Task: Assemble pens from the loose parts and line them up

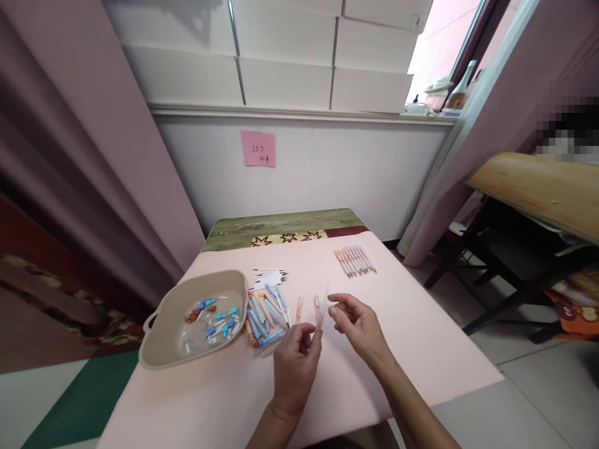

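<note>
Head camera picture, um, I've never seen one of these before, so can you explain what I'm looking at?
There is no machine here, just a person's two bare hands. The single picture comes from a camera worn on that person's head, looking forward and down.

The pink tabletop cover carries several things. On the left is a beige basin with small blue, brown and white pieces inside. Beside it lie a pile of blue and orange slender pieces and some thin dark-tipped sticks. Farther right is a row of pens.

The left hand pinches a thin, pale piece, too blurred to identify. The right hand is beside it, thumb and fingers apart.
</note>
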Tool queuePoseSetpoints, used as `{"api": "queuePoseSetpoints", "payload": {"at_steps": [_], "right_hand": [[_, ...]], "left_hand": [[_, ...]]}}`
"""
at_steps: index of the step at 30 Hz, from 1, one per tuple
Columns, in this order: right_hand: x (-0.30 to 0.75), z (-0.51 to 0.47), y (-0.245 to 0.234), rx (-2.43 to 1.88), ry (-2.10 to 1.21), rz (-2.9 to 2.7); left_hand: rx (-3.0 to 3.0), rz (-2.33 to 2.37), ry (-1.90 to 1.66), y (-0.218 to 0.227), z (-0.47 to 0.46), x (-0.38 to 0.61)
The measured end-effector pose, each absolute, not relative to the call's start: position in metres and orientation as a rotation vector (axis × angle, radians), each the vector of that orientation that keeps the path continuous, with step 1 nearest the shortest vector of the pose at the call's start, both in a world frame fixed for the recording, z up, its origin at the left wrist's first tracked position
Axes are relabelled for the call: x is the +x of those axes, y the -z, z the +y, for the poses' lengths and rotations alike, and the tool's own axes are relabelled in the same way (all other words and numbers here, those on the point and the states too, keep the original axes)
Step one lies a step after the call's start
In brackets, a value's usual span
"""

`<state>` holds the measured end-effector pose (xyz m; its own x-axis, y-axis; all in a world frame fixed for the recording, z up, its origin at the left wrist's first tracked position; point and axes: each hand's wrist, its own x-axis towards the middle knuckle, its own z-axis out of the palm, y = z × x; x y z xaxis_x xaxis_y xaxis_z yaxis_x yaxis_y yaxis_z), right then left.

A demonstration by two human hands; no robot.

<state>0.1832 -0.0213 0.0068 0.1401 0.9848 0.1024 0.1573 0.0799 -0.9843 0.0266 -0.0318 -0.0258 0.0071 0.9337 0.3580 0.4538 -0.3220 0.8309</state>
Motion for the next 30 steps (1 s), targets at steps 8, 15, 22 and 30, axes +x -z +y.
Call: {"api": "queuePoseSetpoints", "payload": {"at_steps": [8,15,22,30], "right_hand": [[0.167,-0.036,0.018,-1.145,-1.305,-1.113],[0.159,-0.037,0.035,-1.143,-1.174,-1.040],[0.179,-0.035,0.037,-1.256,-1.041,-1.000],[0.185,-0.044,0.035,-1.402,-0.950,-1.066]], "left_hand": [[1.057,1.247,-1.325,0.029,-0.029,0.040],[1.300,1.321,-1.223,0.031,-0.006,0.024],[1.873,1.831,-0.689,0.026,0.038,0.012],[1.556,1.719,-0.827,0.035,0.046,0.025]]}}
